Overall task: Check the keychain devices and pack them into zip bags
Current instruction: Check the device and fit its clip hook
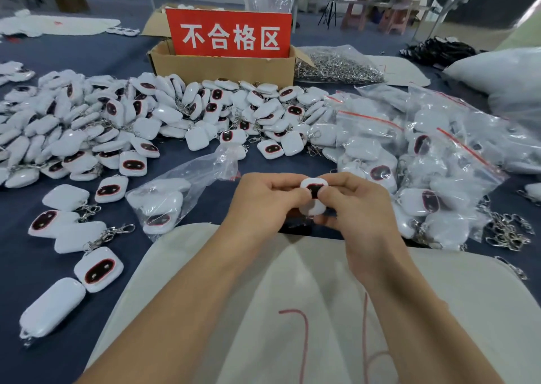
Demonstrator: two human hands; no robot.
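1. The left hand and right hand both pinch one keychain device by its opposite edges, thumbs on its dark face.
2. It is held above the table, directly in front of the cardboard box, on the person's side.
3. Checking well probably means sliding the thumbs off the face and turning it over.
4. A part-filled zip bag lies in front of the box, slightly left.

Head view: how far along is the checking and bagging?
Done: clear zip bags with red seals lie filled at right. In hand: left hand and right hand pinch one white, dark-faced keychain device. Left: a big loose heap of white devices, plus one part-filled clear bag.
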